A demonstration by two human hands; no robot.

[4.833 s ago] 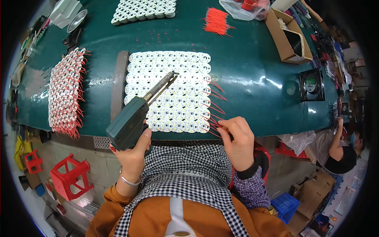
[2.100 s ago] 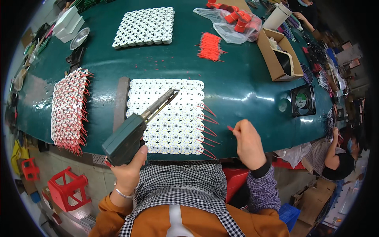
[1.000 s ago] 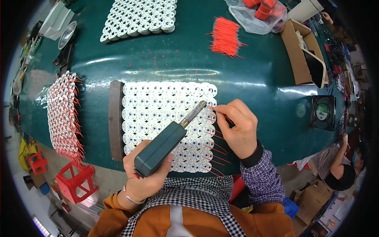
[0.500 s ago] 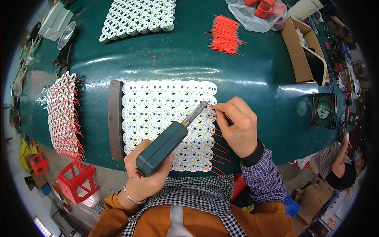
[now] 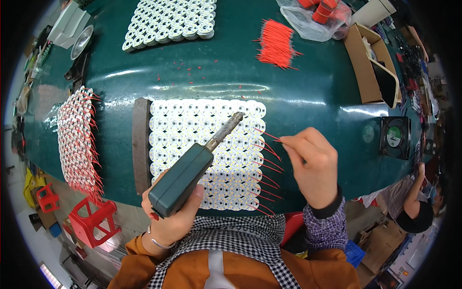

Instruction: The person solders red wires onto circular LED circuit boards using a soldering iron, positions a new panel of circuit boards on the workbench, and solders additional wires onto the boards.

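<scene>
My left hand (image 5: 175, 224) is wrapped round a dark green soldering gun (image 5: 180, 178). The gun's metal tip hangs over the upper right part of a white sheet of joined round LED boards (image 5: 187, 139). At the sheet's right edge, the thumb and forefinger of my right hand (image 5: 315, 166) are pinched at the free end of a red wire (image 5: 267, 135). That wire's other end lies on a board in the second row from the top. Below it, several more red wires (image 5: 269, 179) stick out from the boards along the same edge.
A dark bar (image 5: 141, 147) lies along the sheet's left side. Further left is a stack of wired boards (image 5: 77, 139). Stacked bare boards (image 5: 168, 21), a red wire bundle (image 5: 275, 43) and a cardboard box (image 5: 361, 62) stand farther back. A small fan (image 5: 394, 137) is at right.
My right hand has moved right and slightly down from the sheet's edge, at the end of a wire. The soldering gun has shifted left, its tip up and away from that wire's joint.
</scene>
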